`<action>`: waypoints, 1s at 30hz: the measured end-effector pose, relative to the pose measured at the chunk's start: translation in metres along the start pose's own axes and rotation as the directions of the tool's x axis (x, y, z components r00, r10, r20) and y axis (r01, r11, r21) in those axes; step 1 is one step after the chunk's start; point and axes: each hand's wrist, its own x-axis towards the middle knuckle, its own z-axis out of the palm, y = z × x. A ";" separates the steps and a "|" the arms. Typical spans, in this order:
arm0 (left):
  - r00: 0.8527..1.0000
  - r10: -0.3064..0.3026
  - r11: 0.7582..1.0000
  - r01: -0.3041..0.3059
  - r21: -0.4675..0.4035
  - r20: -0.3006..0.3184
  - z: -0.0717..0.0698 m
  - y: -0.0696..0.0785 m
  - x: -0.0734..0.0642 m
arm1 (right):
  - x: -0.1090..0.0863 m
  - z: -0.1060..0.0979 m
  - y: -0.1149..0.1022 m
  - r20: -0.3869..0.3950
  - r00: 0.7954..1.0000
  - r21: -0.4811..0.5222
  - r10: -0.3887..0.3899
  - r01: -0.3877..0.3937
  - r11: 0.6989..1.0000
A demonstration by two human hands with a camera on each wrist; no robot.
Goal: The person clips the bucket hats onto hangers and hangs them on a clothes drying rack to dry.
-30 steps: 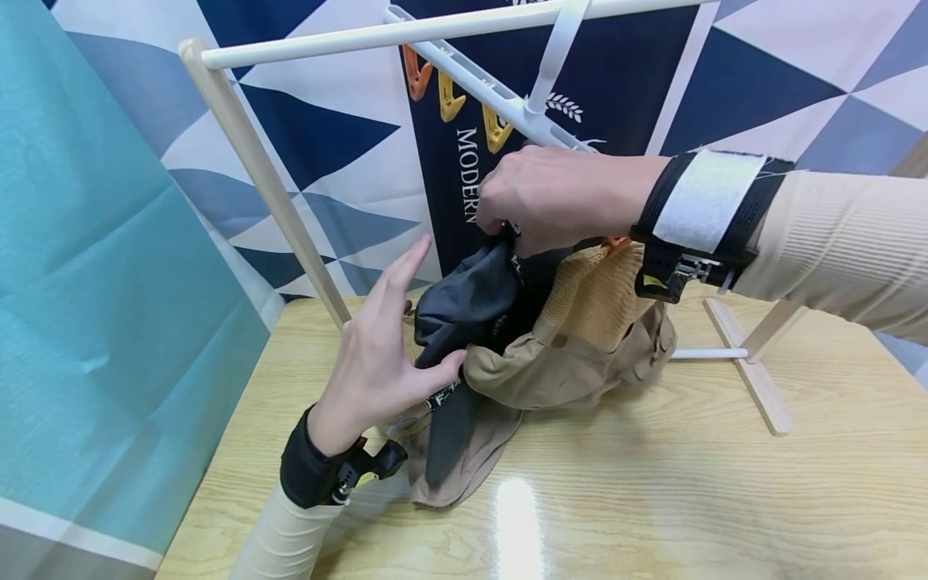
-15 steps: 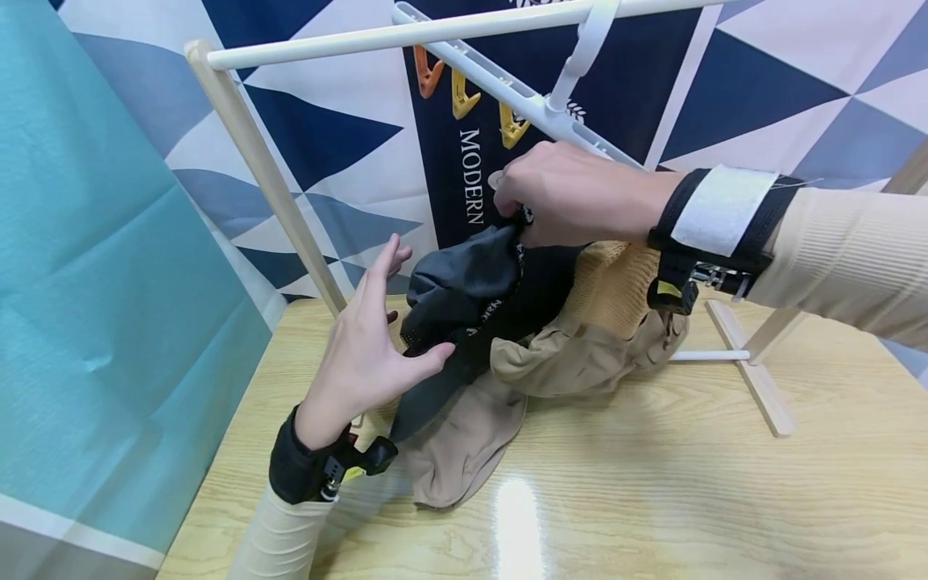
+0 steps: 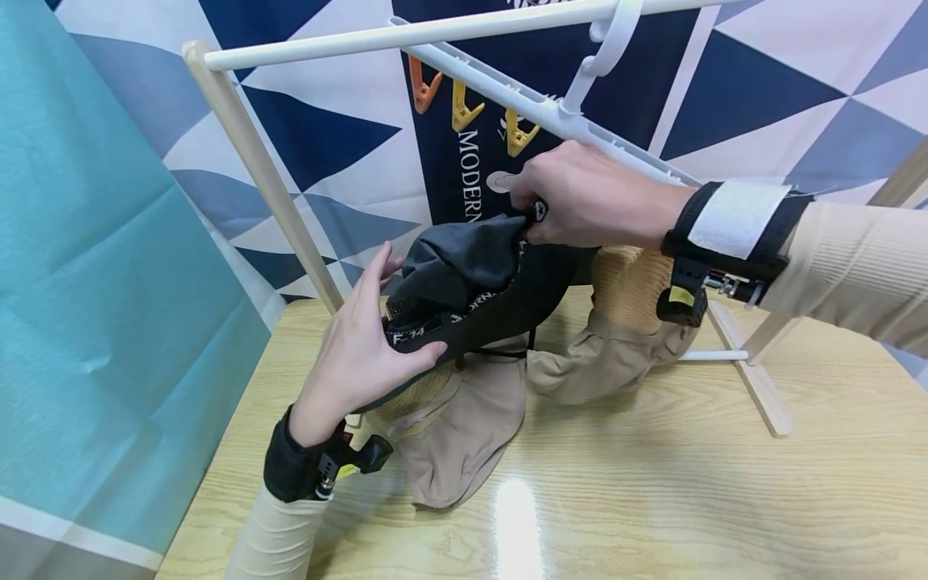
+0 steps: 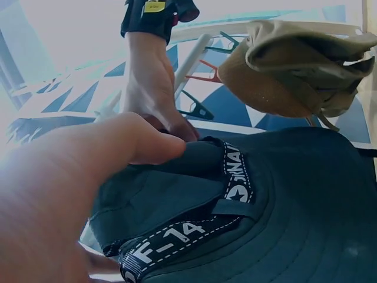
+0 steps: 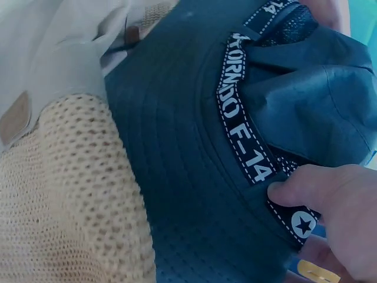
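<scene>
A black sun hat with a wide brim and a lettered band is held up below the hanger. My right hand pinches it at the band, its thumb pressed on the lettering in the right wrist view. At the hat's left end is my left hand, fingers fairly straight and spread behind the crown, thumb across the brim. In the left wrist view that thumb lies over the dark crown. A light grey clip hanger hangs above, with an orange clip and yellow clips along its left half.
A tan hat with a woven crown hangs at the right, partly behind my right wrist. Another tan hat lies on the wooden table. The drying rack has a white top bar and a wooden post.
My right hand has moved right, drawing the black hat out flatter. The left hand has shifted slightly left and now meets the hat's end. The hanger and the hanging tan hat have swung right.
</scene>
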 end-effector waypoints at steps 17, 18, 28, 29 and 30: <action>0.992 -0.118 0.990 0.115 0.077 0.035 -0.001 -0.001 0.001 | -0.006 0.004 0.003 0.058 0.990 0.101 0.125 -0.130 0.986; 0.992 -0.118 0.990 0.115 0.078 0.035 -0.001 -0.001 0.001 | -0.006 0.004 0.002 0.069 0.989 0.105 0.132 -0.139 0.985; 0.995 -0.096 0.987 0.098 0.130 -0.019 0.001 -0.005 0.003 | -0.005 0.007 0.000 0.109 0.983 0.109 0.151 -0.162 0.981; 0.995 -0.095 0.987 0.097 0.130 -0.022 0.001 -0.005 0.003 | -0.004 0.007 0.000 0.112 0.982 0.110 0.151 -0.164 0.980; 0.995 -0.093 0.987 0.095 0.129 -0.025 0.001 -0.005 0.003 | -0.004 0.007 0.000 0.115 0.982 0.111 0.152 -0.165 0.980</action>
